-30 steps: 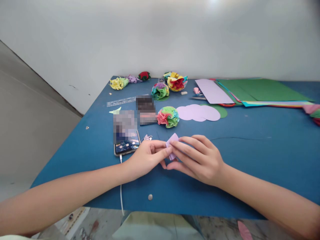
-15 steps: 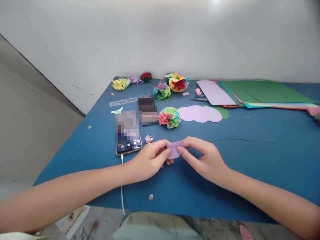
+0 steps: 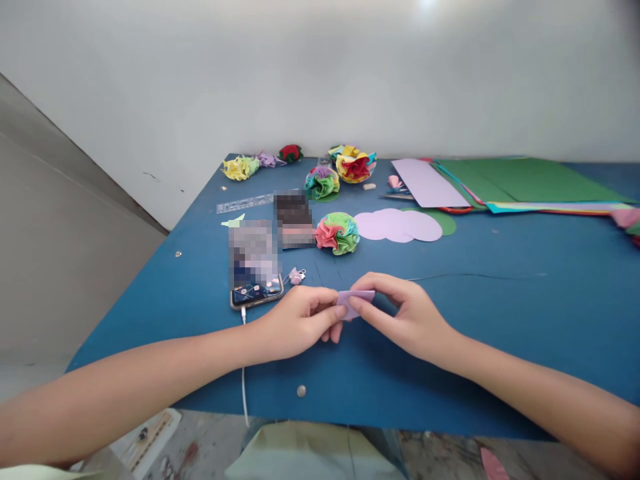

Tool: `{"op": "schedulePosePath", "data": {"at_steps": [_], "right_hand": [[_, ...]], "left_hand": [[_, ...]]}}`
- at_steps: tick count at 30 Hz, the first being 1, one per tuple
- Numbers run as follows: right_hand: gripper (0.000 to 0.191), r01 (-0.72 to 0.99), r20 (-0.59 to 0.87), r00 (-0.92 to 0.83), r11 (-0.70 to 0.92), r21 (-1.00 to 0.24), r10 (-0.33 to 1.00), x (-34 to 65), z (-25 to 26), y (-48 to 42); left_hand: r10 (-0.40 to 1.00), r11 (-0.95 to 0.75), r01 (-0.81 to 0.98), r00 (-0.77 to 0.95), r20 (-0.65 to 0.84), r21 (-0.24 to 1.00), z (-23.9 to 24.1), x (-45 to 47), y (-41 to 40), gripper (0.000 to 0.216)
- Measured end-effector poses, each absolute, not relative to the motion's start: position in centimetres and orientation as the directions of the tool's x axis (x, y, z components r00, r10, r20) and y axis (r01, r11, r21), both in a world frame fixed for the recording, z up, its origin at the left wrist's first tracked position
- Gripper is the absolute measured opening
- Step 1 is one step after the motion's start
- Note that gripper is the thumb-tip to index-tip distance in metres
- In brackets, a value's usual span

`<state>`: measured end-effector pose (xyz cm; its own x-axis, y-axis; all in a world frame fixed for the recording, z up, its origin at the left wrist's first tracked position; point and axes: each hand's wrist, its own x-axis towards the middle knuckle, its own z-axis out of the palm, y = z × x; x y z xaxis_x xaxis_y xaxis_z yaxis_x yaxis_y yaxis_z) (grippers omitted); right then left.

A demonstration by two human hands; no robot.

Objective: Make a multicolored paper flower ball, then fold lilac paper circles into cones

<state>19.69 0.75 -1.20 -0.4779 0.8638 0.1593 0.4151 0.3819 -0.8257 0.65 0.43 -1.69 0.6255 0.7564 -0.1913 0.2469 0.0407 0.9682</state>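
A small folded piece of purple paper [image 3: 356, 296] is held between my two hands above the blue table. My left hand [image 3: 307, 321] pinches its left side between thumb and fingers. On the other side, the thumb and index finger of my right hand [image 3: 397, 310] close on the paper. Beyond my hands sits a ruffled paper flower [image 3: 338, 233] in red, green and blue. To its right lie several overlapping light purple paper circles [image 3: 395, 225], with a green circle [image 3: 450, 224] partly under them.
A phone [image 3: 255, 293] with a white cable [image 3: 245, 380] lies left of my hands. Behind are a clear ruler [image 3: 245, 203], more paper flowers [image 3: 356, 165], scissors [image 3: 400, 196] and stacked green sheets [image 3: 530, 181]. A dark thread [image 3: 475, 275] stretches to the right.
The purple paper has been turned and now shows a narrower shape, slightly farther right. The fingers of my right hand have shifted left along it. The view has moved slightly.
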Motion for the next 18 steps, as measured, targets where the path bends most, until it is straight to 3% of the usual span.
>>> {"op": "schedulePosePath", "data": {"at_steps": [3, 7, 14, 18], "right_hand": [[0.011, 0.415, 0.1, -0.517, 0.351, -0.839, 0.85, 19.79, -1.01, 0.77], [0.01, 0.411, 0.129, -0.527, 0.385, -0.827, 0.84, 19.76, -0.9, 0.78], [0.011, 0.389, 0.18, -0.552, 0.443, -0.808, 0.814, 19.75, -1.28, 0.73], [0.015, 0.396, 0.14, -0.57, 0.421, -0.816, 0.809, 19.95, -1.58, 0.86]], "left_hand": [[0.747, -0.054, 0.33, 0.64, -0.181, 0.942, -1.53, 0.55, 0.26, 0.029], [0.747, -0.194, 0.378, 0.655, -0.113, 0.905, -1.21, 0.53, 0.18, 0.03], [0.728, -0.159, 0.378, 0.669, -0.151, 0.912, -0.68, 0.51, 0.07, 0.033], [0.745, -0.321, 0.404, 0.666, -0.034, 0.857, -0.82, 0.35, -0.1, 0.033]]}}
